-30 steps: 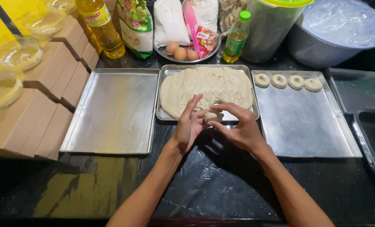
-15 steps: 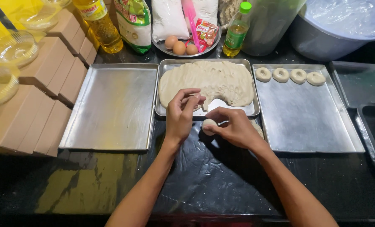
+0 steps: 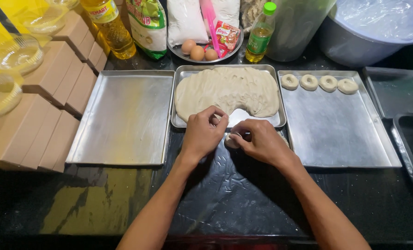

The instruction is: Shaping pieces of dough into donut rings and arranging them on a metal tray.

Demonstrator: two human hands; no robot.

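Pinching a small dough piece (image 3: 231, 140) between both hands, you hold it just off the near edge of the middle tray (image 3: 180, 121), low over the black desk (image 3: 225, 199). Your left hand (image 3: 202, 135) curls its fingers together at the piece's left side and your right hand (image 3: 258, 141) closes its fingers on the piece from the right, so the soft lump sits clamped between them, likely so that both sets of fingertips can work its shape. Behind your knuckles the big dough sheet (image 3: 227, 90) lies flat, pale and matte, with a rounded bite missing from its near edge. Four dough rings (image 3: 318, 83) sit in a row at the far end of the right tray (image 3: 336, 139), apart from one another. The left tray (image 3: 123, 115) is dull, scuffed metal.
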